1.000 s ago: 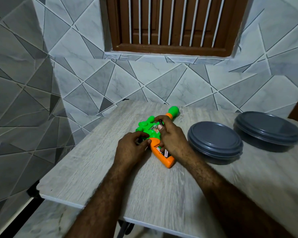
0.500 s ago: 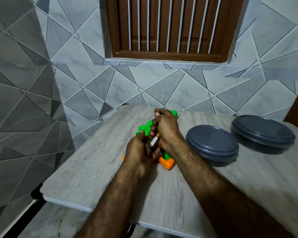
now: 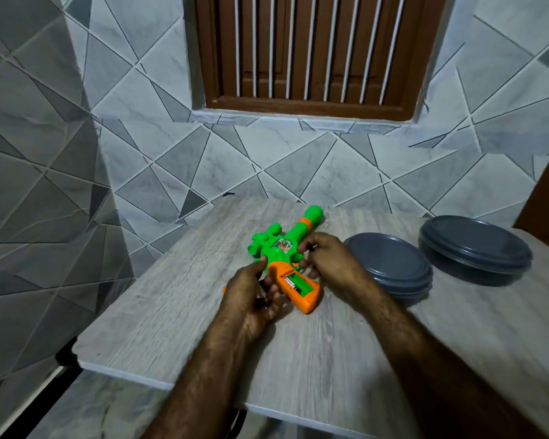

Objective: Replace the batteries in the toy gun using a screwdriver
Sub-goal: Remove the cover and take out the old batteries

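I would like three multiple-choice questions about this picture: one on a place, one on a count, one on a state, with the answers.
1. Where do the grey dishes stand, relative to the toy gun? A) left of it B) right of it C) on top of it
2. How many grey dishes are on the table? A) one B) two C) four
3. The battery compartment in the orange grip is: A) open B) covered C) taped over
Answers: 1 B, both stand to the gun's right; 2 B, one nearer, one farther; 3 A, a battery shows inside.
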{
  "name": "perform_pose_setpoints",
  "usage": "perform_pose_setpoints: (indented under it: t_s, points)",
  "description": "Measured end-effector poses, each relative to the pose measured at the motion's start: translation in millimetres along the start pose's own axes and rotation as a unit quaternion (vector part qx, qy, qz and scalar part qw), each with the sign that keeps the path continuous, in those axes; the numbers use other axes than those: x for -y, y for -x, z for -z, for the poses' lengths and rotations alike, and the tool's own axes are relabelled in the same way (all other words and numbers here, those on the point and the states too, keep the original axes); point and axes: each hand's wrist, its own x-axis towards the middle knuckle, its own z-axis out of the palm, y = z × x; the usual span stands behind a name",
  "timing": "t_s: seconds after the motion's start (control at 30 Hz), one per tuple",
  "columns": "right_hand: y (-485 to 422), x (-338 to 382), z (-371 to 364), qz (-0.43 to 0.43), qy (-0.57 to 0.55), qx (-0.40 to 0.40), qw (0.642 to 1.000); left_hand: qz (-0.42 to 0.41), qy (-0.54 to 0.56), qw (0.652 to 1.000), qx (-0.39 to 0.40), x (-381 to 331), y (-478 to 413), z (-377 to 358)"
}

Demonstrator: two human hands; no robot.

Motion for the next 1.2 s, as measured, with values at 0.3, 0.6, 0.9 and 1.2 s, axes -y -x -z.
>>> perform_pose_setpoints:
  t_s: [0.3,0.6,0.9,1.2]
  points:
    - [17.2,-9.2,-1.2,0.066,0.303,0.043,0.95,-0.1,-0.201,0.972,-0.073,9.3,0.1,-4.7]
    - [28.5,-14.0,0.0,0.161,0.3,0.088,0.936,-0.125,-0.244,0.959,-0.071,8.4,-4.8,1.1]
    - [23.7,-13.1,5.9,0.134,0.271,0.034,0.953,-0.141,-0.256,0.954,-0.073,13.2,-12.4,2.5]
    - [25.4,-13.0,5.3,0.127,0.271,0.047,0.953,-0.172,-0.28,0.938,-0.107,16.4,-17.7,-0.1]
